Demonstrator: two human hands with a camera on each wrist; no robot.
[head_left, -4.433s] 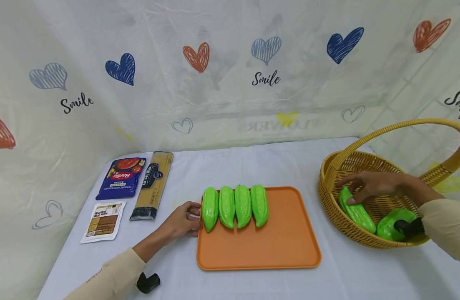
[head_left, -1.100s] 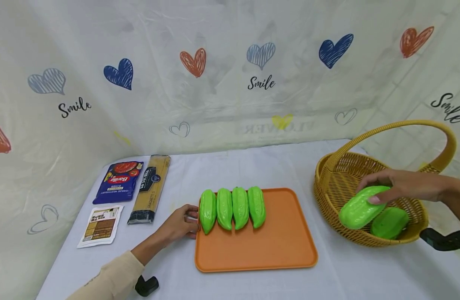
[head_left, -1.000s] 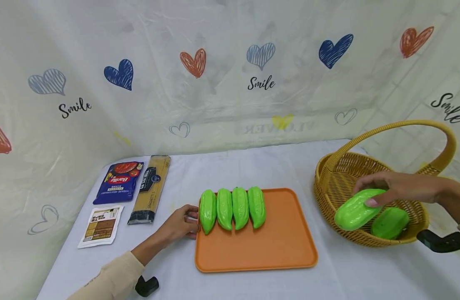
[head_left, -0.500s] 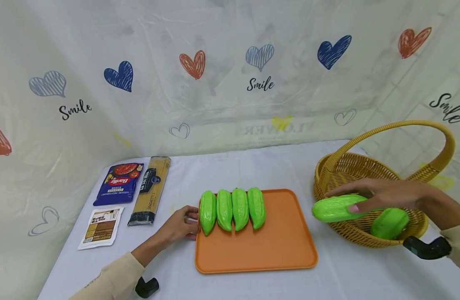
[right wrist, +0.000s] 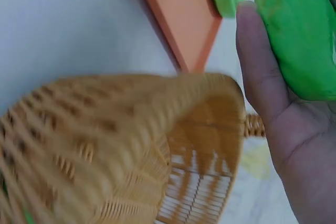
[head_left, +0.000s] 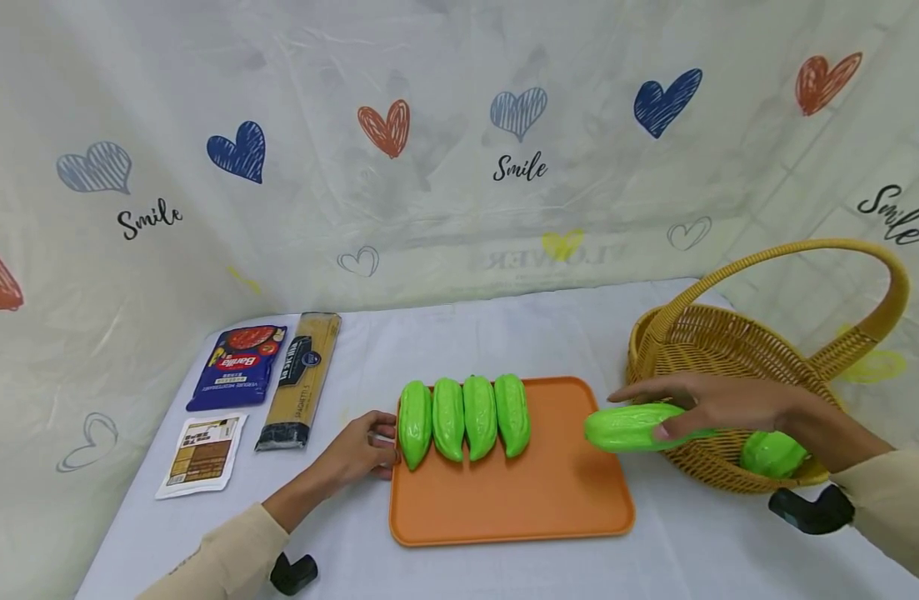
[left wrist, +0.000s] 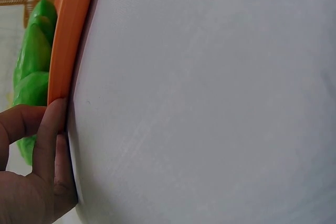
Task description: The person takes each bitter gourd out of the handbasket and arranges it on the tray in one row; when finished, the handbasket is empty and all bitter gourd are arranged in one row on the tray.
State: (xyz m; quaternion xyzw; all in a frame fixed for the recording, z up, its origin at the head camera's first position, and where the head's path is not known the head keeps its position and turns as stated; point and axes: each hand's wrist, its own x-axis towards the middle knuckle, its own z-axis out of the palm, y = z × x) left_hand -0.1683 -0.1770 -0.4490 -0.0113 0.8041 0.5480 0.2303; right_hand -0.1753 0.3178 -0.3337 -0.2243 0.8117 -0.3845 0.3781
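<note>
My right hand (head_left: 721, 402) grips a glossy green bitter melon (head_left: 626, 428), thumb on the near side and fingers over the far side. The melon hangs over the right edge of the orange tray (head_left: 504, 504), its far end pointing left. Several like melons (head_left: 480, 418) lie side by side in the tray's upper left part. My left hand (head_left: 360, 447) pinches the tray's left rim; the left wrist view shows its fingers at the orange rim (left wrist: 68, 45). Another green melon (head_left: 772, 454) sits in the wicker basket (head_left: 729, 337), partly hidden by my right forearm.
The basket's tall arched handle (head_left: 796, 247) rises behind my right arm. On the left lie a spaghetti pack (head_left: 302, 379), a blue sauce pouch (head_left: 239, 364) and a white pouch (head_left: 202, 454). A printed curtain (head_left: 444, 217) stands at the back of the white-covered table.
My right hand has taken the bitter melon out of the basket and carried it left to the tray's right edge, turning it more level. The left hand stays at the tray rim.
</note>
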